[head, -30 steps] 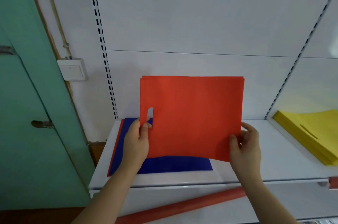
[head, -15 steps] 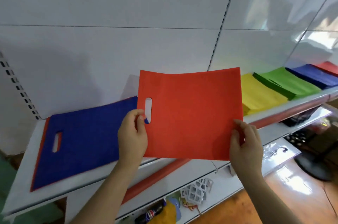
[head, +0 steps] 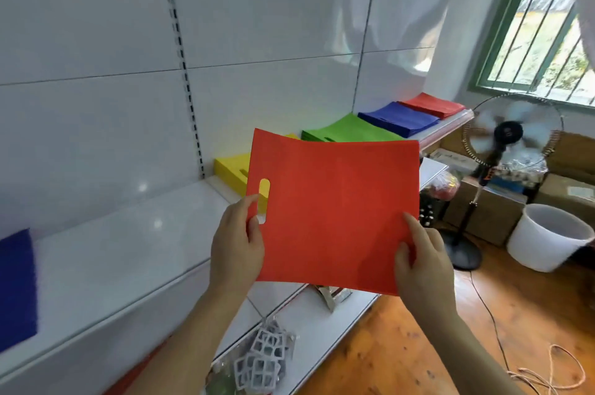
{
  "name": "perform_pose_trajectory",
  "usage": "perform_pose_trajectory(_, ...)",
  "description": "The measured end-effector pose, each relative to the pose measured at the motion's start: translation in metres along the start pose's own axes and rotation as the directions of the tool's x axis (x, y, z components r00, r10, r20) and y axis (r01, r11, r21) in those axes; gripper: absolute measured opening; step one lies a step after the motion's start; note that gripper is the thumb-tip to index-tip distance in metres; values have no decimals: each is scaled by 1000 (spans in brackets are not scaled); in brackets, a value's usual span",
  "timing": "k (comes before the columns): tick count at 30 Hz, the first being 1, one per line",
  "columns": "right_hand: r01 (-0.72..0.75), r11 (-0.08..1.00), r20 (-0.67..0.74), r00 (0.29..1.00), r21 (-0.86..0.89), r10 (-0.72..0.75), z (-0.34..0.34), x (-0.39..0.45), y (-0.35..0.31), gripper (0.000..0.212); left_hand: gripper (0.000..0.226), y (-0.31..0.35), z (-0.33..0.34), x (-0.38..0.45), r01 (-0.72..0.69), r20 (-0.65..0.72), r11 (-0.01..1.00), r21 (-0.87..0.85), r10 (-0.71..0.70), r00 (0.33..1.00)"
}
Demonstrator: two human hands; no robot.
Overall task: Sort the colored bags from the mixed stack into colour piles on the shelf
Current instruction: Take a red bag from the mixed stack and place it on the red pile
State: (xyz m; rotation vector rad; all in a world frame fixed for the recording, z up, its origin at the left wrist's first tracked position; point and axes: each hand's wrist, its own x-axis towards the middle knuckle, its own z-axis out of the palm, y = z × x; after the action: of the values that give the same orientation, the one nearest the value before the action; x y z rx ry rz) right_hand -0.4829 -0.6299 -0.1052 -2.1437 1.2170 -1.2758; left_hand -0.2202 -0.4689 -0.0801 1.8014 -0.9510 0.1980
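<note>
Both hands hold a red bag [head: 335, 217] up in the air in front of the shelf [head: 128, 253]. The left hand [head: 236, 249] pinches its left edge just below the handle slot; the right hand [head: 421, 262] grips its lower right corner, thumb on the front. On the shelf lie a yellow pile [head: 230, 169], a green pile [head: 347, 132], a blue pile [head: 399, 119] and a red pile [head: 431, 104] at the far right end. A blue bag [head: 16, 285] lies near the shelf's left end. A fan [head: 508, 133] and a white bucket [head: 547, 236] stand on the floor.
</note>
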Motion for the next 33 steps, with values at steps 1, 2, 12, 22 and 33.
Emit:
perform_pose_trajectory(1,-6,1000,-2,1000,-9,6,-11,10,16,58,40,12,21,2,-8,12,1000,-9,9,1000)
perform_pose_trajectory(2,-18,1000,-4,1000,-17,18,-22,19,31,58,39,23,42,3,-11,28,1000,-19,11,1000)
perform_pose_trajectory(12,-150,986,-53,988,-72,146,-67,89,157,56,38,83,216,36,-83,195,994,-73,96,976)
perform_pose_trajectory(22,-196,952,-191,970,-235,152,-91,231,262,54,44,127,404,125,-48,306,978,-205,110,946)
perform_pose_trajectory(33,-395,887,-286,901,-238,325,-125,344,385,61,51,193,612,195,-68,415,967,-244,168,894)
